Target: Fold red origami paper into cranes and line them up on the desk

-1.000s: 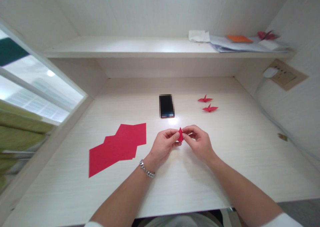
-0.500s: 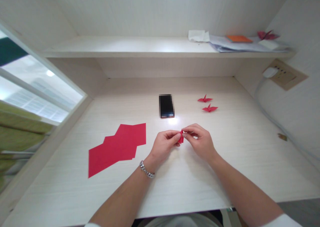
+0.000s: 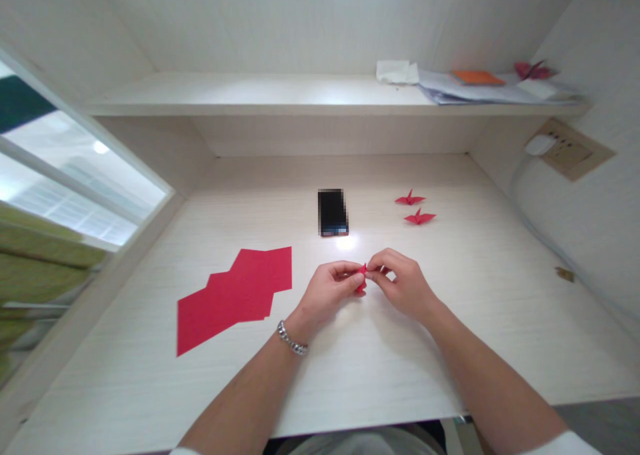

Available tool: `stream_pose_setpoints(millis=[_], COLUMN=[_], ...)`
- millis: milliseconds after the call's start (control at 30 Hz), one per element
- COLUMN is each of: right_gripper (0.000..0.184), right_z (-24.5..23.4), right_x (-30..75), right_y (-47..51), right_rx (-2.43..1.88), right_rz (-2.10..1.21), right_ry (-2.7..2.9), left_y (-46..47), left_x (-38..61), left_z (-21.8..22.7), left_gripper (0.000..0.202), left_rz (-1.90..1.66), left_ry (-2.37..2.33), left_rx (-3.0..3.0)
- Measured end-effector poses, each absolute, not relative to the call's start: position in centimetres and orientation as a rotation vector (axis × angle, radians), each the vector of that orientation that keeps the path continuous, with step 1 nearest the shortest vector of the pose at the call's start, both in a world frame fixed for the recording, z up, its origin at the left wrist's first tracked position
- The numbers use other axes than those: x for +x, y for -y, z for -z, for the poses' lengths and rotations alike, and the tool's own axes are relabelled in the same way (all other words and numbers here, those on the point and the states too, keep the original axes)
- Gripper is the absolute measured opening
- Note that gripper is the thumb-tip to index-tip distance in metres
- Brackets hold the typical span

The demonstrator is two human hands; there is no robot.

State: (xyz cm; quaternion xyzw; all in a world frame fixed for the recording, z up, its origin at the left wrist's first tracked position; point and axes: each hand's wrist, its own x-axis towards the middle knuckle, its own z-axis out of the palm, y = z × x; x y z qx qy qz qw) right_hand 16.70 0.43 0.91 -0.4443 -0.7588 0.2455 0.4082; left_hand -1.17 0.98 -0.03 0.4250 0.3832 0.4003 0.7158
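Observation:
A small folded piece of red paper [image 3: 361, 282] is pinched between the thumb and fingers of my left hand [image 3: 330, 288], above the middle of the desk. My right hand [image 3: 400, 278] is closed in a pinch at the paper's right edge, its thumb and index fingertips on the red fold. Fingers cover much of the folded paper, so its full shape is hidden. Several overlapping red paper sheets [image 3: 240, 288] lie to the left of my left hand. Beyond my right hand sit two red paper cranes [image 3: 410, 200], one behind the other.
A dark phone [image 3: 333, 212] lies beyond my hands. On the shelf [image 3: 250, 91] are papers [image 3: 440, 95], an orange sheet [image 3: 479, 77] and another folded red paper piece [image 3: 535, 71]. A cable [image 3: 535, 228] hangs from the wall socket [image 3: 570, 149] at right.
My right fingertips have shifted slightly along the paper's right edge, and the folded paper looks narrower and turned a little. My left hand stays almost in place.

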Motion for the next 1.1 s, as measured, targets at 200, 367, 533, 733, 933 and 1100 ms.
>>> stream_pose_setpoints(millis=[200, 367, 533, 733, 933, 1100], right_gripper=[0.010, 0.011, 0.011, 0.012, 0.013, 0.016], right_z=[-0.94, -0.71, -0.73, -1.07, -1.33, -1.42], right_x=[16.63, 16.62, 16.63, 16.34, 16.08, 16.02], right_y=[-0.23, -0.29, -0.25, 0.10, 0.31, 0.38], right_rx=[-1.023, -0.993, -1.011, -1.037, -1.043, -1.038], right_rz=[-0.448, -0.404, -0.422, -0.364, -0.326, -0.289], right_ry=[1.970, 1.940, 1.941, 1.985, 2.007, 2.009], left_y=[-1.04, -1.16, -1.20, -1.08, -0.85, -0.73], left_x=[-1.39, -1.47, -1.47, -1.19, -0.82, -0.66], left_z=[0.46, 0.54, 0.35, -0.06, 0.04, 0.06], left_gripper=[0.027, 0.029, 0.028, 0.025, 0.024, 0.023], left_rz=[-0.912, -0.910, -0.923, -0.995, -1.062, -1.096], left_ry=[-0.843, -0.877, -0.879, -0.895, -0.898, -0.887], left_rx=[0.943, 0.964, 0.979, 0.990, 0.960, 0.948])
